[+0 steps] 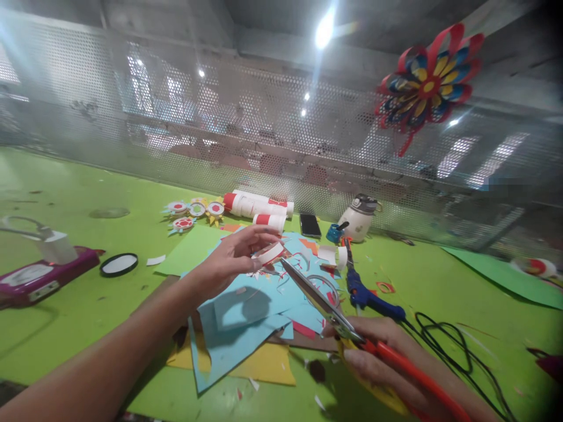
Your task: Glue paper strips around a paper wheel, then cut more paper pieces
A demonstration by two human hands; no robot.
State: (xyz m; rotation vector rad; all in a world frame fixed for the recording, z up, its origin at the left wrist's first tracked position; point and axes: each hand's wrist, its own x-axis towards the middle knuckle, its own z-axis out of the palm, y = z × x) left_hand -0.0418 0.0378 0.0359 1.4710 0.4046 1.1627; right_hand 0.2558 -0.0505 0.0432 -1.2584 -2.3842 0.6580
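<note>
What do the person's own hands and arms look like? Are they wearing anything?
Both the left hand and the right hand have no gloves. The left forearm is bare, with no sleeve in view. I can't see any rings, watch or bracelet.

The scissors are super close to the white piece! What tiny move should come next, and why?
Probably bring the white piece gently to the blades for a snip, fingers well back. The left hand holds it, and the right hand holds the scissors with their tip pointing right beside it.
</note>
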